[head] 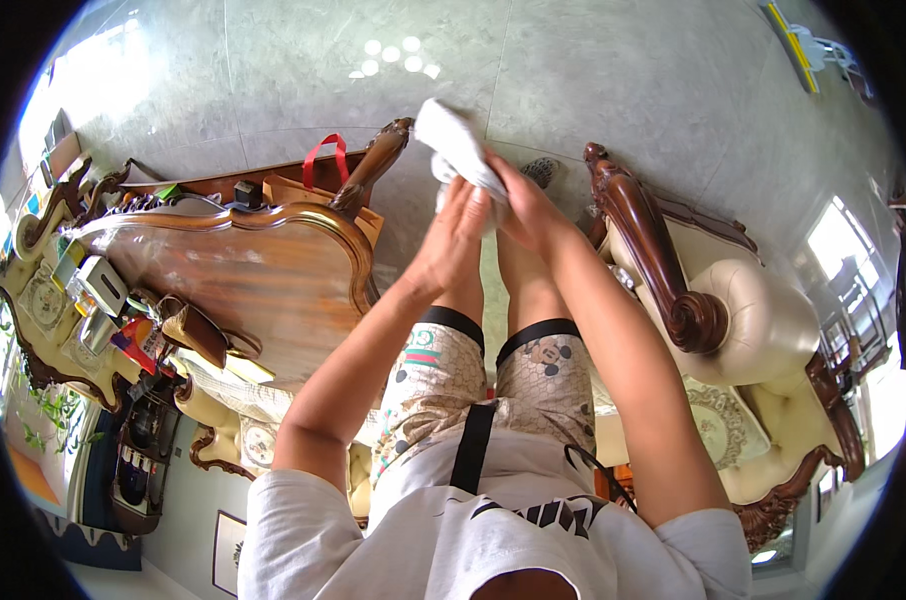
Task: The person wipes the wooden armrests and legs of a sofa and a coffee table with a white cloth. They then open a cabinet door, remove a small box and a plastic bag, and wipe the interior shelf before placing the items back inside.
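Observation:
Both hands meet in front of my legs around a folded white cloth [456, 142], which is slightly blurred and extends up and left past the fingers. My left hand [456, 232] presses its flat fingers against the cloth's lower side. My right hand [524, 199] has the cloth between its fingers and palm from the other side. The cloth hangs over the grey floor, beside the carved corner of a wooden table. How firmly each hand grips it is partly hidden by the fingers.
A polished wooden table [273, 262] at left bears a brown handbag [191, 330] and a tissue box [102, 285]. A paper bag with a red handle [325, 161] is behind its edge. At right stands a cream leather armchair [757, 322] with a carved wooden arm.

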Demonstrator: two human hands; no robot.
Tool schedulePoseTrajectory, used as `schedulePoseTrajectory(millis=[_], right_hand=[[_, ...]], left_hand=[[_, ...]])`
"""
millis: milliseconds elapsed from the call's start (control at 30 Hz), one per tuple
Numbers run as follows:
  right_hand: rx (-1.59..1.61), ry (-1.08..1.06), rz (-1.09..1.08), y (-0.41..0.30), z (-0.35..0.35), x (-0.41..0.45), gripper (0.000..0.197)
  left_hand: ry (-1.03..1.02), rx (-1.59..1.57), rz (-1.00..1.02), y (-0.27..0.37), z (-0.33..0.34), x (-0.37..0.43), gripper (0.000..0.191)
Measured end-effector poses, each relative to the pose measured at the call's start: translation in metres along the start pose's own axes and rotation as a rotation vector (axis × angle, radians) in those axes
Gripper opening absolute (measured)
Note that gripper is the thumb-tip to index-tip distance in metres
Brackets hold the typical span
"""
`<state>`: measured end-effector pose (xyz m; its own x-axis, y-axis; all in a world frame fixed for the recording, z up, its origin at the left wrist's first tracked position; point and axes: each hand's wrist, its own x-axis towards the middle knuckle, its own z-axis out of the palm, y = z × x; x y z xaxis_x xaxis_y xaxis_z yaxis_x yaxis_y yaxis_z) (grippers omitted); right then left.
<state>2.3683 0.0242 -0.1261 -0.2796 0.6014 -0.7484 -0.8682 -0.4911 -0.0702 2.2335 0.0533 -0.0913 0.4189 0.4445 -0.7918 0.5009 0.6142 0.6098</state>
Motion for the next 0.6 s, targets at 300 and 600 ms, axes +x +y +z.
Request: schedulePoseTrajectory(millis=[300,600], right_hand=[[-0.652,0.08,-0.275,0.052,0.062,0.132,0.031],[-1.491,-0.317,-0.264,0.154,0.056,0.187,0.032]], left_hand=[[0.481,0.259,0.26,0.023,-0.157,-0.002,0.038],[0.733,1.272,0.229,-0.05,-0.269,-0.002,0.034]])
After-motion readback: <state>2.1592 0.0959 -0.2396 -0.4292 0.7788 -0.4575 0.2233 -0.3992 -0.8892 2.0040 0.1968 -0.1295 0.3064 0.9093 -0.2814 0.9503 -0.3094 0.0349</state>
